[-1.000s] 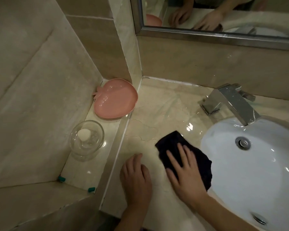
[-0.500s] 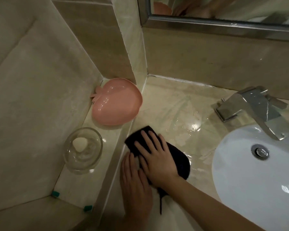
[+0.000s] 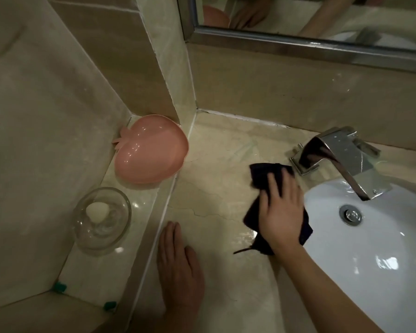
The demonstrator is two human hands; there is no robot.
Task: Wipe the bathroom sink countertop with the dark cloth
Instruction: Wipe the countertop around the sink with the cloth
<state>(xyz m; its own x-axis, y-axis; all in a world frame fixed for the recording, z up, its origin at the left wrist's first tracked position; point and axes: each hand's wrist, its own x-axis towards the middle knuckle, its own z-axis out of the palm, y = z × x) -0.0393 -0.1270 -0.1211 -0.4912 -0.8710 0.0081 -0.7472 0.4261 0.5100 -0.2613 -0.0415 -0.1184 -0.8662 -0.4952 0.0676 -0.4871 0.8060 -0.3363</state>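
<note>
Right hand (image 3: 280,212), fingers flat, is pressing the dark cloth (image 3: 269,175) at frame centre-right beside the faucet (image 3: 339,155); left hand (image 3: 178,265) is lying flat, holding nothing, on the countertop (image 3: 216,179).

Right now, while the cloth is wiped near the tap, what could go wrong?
The right hand presses the dark cloth close to the faucet; knuckles might bump its metal edge. A loose corner of the cloth hangs at the sink basin rim and may slip in. The countertop looks wet, so the left hand could slide.

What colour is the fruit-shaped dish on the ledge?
Pink; the fruit-shaped dish shows clearly in the head view.
</note>
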